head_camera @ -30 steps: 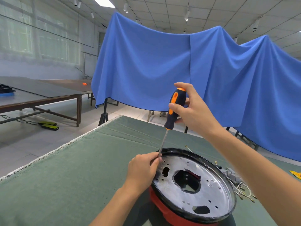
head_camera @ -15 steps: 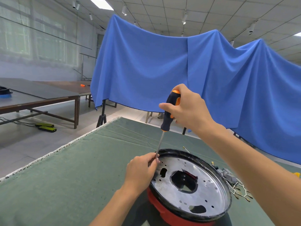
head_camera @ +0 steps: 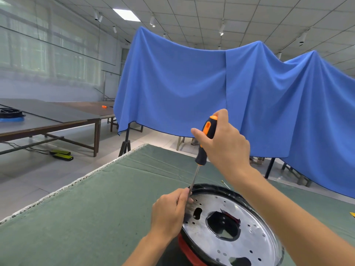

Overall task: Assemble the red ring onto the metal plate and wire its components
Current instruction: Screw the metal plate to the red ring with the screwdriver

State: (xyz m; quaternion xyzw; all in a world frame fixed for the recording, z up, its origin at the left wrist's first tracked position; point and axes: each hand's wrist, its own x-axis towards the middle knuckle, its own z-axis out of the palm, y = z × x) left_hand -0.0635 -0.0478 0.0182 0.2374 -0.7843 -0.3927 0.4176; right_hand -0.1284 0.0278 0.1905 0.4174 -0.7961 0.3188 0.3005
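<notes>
Head view: metal plate (head_camera: pixel 247 223) sits lower right of frame on the green table cover (head_camera: pixel 92 217), already seated on the red ring (head_camera: pixel 189 253), whose red edge peeks out below the plate's black rim. Right hand (head_camera: pixel 224 148) wrapped round the screwdriver (head_camera: pixel 204 141) handle, shaft angled down to the plate's left edge. Left hand (head_camera: pixel 169 214) pinches the shaft near the tip, steadying it; screw itself hidden. Judged: fastening stage, mid-task. Most plate holes look unfilled. No wiring visible on the plate, so wiring looks undone.

Bare green mat (head_camera: pixel 92 217) left of metal plate (head_camera: pixel 240 227)
</notes>
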